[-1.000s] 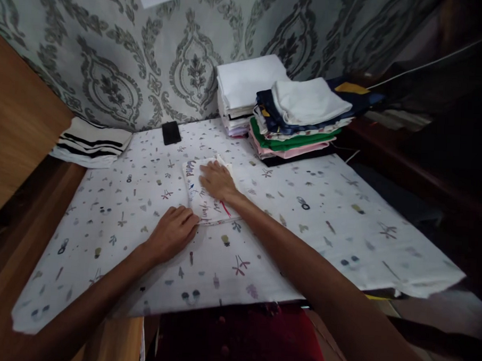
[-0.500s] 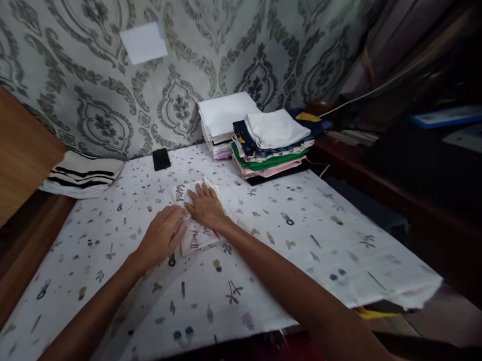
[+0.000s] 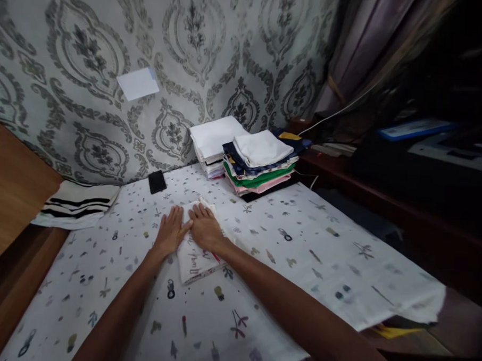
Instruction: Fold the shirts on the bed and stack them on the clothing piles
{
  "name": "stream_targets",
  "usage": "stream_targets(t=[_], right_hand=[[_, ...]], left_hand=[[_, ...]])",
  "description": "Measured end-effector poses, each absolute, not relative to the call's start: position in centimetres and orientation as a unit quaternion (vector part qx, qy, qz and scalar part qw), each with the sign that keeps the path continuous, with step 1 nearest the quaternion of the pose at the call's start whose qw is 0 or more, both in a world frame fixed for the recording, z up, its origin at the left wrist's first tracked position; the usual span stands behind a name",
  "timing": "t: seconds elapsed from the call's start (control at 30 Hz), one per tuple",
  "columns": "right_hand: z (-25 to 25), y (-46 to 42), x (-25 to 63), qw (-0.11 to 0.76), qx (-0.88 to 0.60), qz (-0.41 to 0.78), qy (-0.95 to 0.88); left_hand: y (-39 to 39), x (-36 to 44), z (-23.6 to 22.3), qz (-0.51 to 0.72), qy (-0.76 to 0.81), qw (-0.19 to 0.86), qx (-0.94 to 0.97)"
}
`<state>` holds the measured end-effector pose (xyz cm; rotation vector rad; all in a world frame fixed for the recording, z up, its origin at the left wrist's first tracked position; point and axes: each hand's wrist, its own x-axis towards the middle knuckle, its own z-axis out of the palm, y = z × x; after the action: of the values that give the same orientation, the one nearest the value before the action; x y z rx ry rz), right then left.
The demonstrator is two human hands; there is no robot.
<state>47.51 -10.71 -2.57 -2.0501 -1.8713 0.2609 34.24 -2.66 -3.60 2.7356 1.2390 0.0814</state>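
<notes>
A folded white cloth (image 3: 190, 261) with lettering and a touch of red lies on the patterned sheet (image 3: 260, 288). My left hand (image 3: 170, 231) rests along the cloth's left edge, fingers stretched forward and thumb reaching onto the cloth. Pressed flat on its upper part is my right hand (image 3: 205, 229), with the fingers pointing away from me. Both hands cover part of the lettering. Neither hand grips anything.
Two stacks of folded cloth stand at the back: a white-topped stack (image 3: 216, 139) and a mixed-colour stack (image 3: 261, 163). A black phone (image 3: 157, 182) lies near the patterned wall. Striped fabric (image 3: 78, 202) hangs at the left. A blue-edged object (image 3: 417, 129) sits far right.
My left hand has flattened and moved forward along the cloth's left side. My right hand stays on the cloth. The view has tilted up slightly.
</notes>
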Motion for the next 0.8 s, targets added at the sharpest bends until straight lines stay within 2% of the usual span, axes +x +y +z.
stream_targets(t=[0.17, 0.33, 0.47, 0.63, 0.8], right_hand=[[-1.4, -11.1, 47.7, 0.179, -0.724, 0.096, -0.659], [0.7, -9.4, 49.2, 0.144, -0.735, 0.092, -0.656], [2.2, -6.8, 51.5, 0.117, -0.739, 0.127, -0.651], [1.0, -3.2, 54.2, 0.12, -0.724, 0.218, -0.644], [0.8, -2.5, 55.2, 0.167, -0.721, 0.275, -0.614]], left_hand=[[-2.6, 34.0, -2.8, 0.028, 0.465, 0.049, 0.883], [-6.1, 32.2, -5.2, 0.132, 0.526, 0.095, 0.835], [-10.2, 30.6, -5.4, 0.203, 0.487, 0.217, 0.821], [-12.3, 30.1, -2.1, 0.273, 0.504, 0.438, 0.693], [-12.6, 30.0, -1.5, 0.25, 0.559, 0.58, 0.538]])
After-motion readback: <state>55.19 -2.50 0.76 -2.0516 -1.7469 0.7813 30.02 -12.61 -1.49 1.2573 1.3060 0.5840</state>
